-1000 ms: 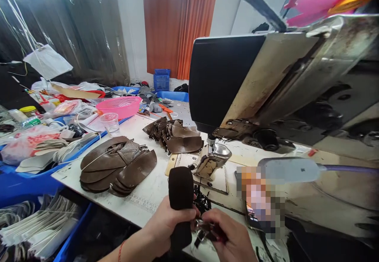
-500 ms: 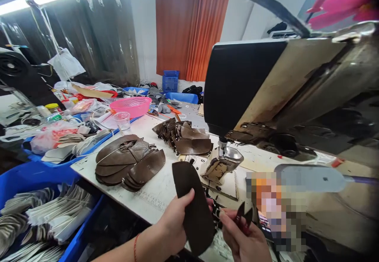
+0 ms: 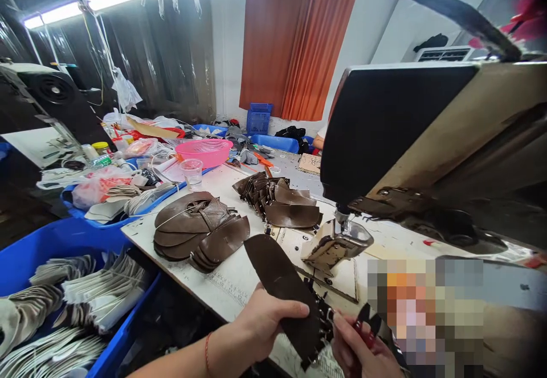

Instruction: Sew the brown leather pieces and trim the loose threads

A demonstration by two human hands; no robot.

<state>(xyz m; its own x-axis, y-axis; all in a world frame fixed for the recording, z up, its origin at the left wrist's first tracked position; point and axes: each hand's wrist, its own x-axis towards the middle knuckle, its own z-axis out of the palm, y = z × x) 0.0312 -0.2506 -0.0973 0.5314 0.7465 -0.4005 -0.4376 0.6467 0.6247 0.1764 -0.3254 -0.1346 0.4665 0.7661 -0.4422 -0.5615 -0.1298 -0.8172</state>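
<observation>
My left hand [image 3: 261,322] grips a curved dark brown leather piece [image 3: 280,272], thumb on its upper face. Small dark tabs and shiny bits [image 3: 325,316] line the piece's right edge. At that edge are the fingertips of my right hand [image 3: 363,348], which is closed around small red-handled scissors [image 3: 366,333], blades pointing up. Whether the fingertips also pinch a tab is hard to make out. Left of the held piece lies a fanned stack of brown leather pieces [image 3: 182,235]. Behind it is a bunched pile of similar pieces [image 3: 293,213].
A sewing machine head [image 3: 397,122] looms on the right over a raised metal-and-cream post [image 3: 335,244]. Blue bins [image 3: 141,304] with stacked pale pieces stand at left. A pink basket [image 3: 205,151] and clear cup [image 3: 191,172] sit farther back. A blurred patch covers the right front.
The leather piece has turned, its top now leaning further left, and its tabbed edge shows more. My left thumb lies flatter across it. The camera view has shifted, moving the scene rightward.
</observation>
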